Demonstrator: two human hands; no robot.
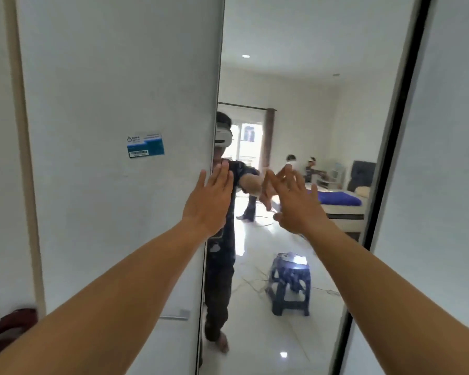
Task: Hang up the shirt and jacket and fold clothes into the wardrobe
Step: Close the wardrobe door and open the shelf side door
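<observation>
Bright daylight, soft blur, edge distortion

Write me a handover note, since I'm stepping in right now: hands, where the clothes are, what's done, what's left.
Left hand: open, empty, flat at the edge of the white wardrobe door.
Right hand: open, empty, fingers spread against the mirrored door.
Clothes: no shirt or jacket in view; only a dark red item at the lower left, unclear what it is.
Done: nothing I can confirm; the wardrobe's inside is not visible.
Left: get the doors open, then hang the shirt and jacket and fold the rest inside.
</observation>
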